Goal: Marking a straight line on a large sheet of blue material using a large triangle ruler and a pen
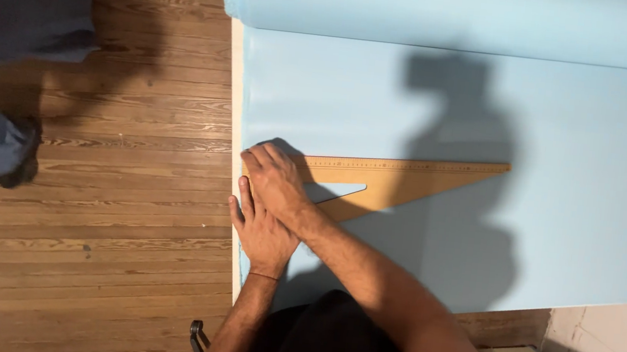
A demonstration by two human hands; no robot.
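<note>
Wooden set square (398, 179), large triangle w/ cut-out, lies flat on the pale blue fabric (562, 171). Its square corner sits under our right hand (276, 178), long ruled edge running away to the right of that hand, point well out across the cloth.

Right hand: fingers flat, pressing down on the corner of the square, not gripping. Left hand (261, 229): palm down just below and partly under the right, fingers spread on the fabric edge; holds nothing. Forearms cross, right over left.

Fabric covers the table; its left edge runs just past our fingertips along the pale table edge (234, 98). Fabric roll (462, 13) lies well above the hands, across the top.

Beyond the fingertips, to the left: wood plank floor (92, 215). Another person's legs in blue trousers (11, 20) and dark shoe (20, 161) stand well off that way. Dark tool handles (197, 338), prob. scissors, near our left forearm; can't tell for sure.

Judgement: to do this well we keep even downward pressure at the corner, short side flush w/ fabric edge, cloth smoothed so no ripple lifts the rule.
</note>
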